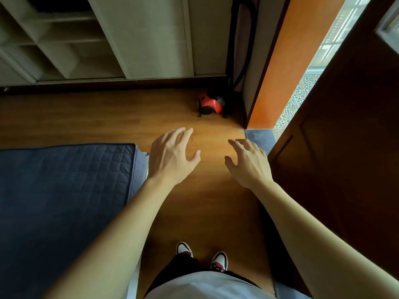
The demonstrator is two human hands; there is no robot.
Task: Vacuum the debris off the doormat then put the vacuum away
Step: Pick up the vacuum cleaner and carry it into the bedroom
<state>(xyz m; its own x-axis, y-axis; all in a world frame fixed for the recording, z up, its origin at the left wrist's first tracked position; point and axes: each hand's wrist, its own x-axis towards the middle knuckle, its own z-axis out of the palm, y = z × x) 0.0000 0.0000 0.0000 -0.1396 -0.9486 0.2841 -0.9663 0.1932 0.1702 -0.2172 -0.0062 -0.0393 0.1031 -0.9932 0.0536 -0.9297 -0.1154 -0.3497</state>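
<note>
Both hands were empty: left hand (pixel 172 156) and right hand (pixel 248 162) were held out over the wooden floor (pixel 108 117), palms down, fingers spread and relaxed, gripping nothing. The vacuum (pixel 211 104), a small red and black canister, sat on the floor beyond the fingertips of both hands, tucked into the corner. Its dark hose (pixel 234 50) ran up the wall above it. Neither hand touched it, and there was a clear gap of floor between. The doormat (pixel 259 137) looked to be the grey-blue patch at the door threshold, just past the right hand's fingers and partly hidden by them. Only a small bit of it showed, too small to tell whether any debris lay on it. The open door (pixel 345 126) was to the right of the right hand, and a dark quilted cover (pixel 64 190) lay to the left of the left hand. Progress call: ambiguous. A parked vacuum plus free hands fits either not started or fully done. My read is a reach toward the vacuum, so vacuuming and stow-away were both probably left to do, but I can't confirm.
</note>
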